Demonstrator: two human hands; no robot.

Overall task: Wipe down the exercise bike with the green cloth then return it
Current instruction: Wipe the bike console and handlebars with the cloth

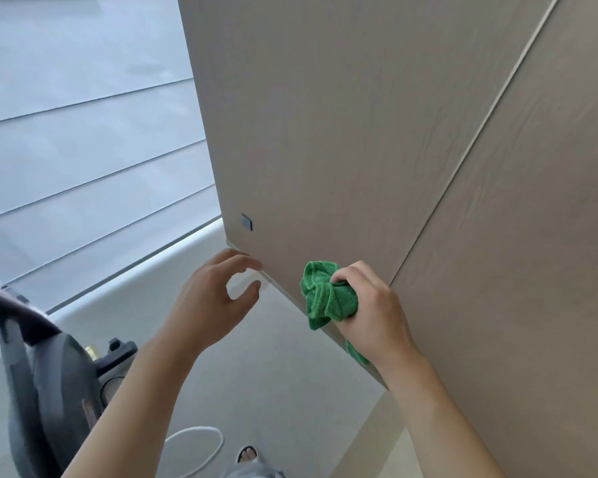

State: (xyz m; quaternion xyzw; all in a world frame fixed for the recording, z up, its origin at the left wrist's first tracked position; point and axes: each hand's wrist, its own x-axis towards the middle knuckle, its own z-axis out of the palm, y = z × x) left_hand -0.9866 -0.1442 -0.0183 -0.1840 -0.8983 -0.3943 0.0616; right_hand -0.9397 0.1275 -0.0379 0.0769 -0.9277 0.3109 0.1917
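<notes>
Green cloth (328, 296), all scrunched up, held tight in right hand (373, 310), fingers curled round it, one end poking out below the wrist. Held up against the bottom edge of a pale wood cupboard door (325, 132). Left hand (214, 288) close by, holding nothing, fingers bent and thumb apart, tips just at the door's bottom corner, maybe touching it, hard to tell. Looks like getting ready to pull the door open. Small dark button (246, 222) on the door near that corner.

Bike (49, 374) down low on the left, dark grey, well away from both hands. White cord (201, 443) looped on the floor beside it. One foot (247, 454) in a sandal near the bottom. Window blind (83, 132) on the far left.

Probably the putting-back part of the job, with the cloth going into the cupboard. No telling from here if the bike got wiped all over.

Things that could go wrong:
- Door swinging out and bumping the head, since it hangs right above and close.
- Fingers slipping off the thin edge, so no opening at all.
- Cloth dropping if the right hand lets go too soon, before reaching a shelf.
- Tripping on the cord when stepping back.
</notes>
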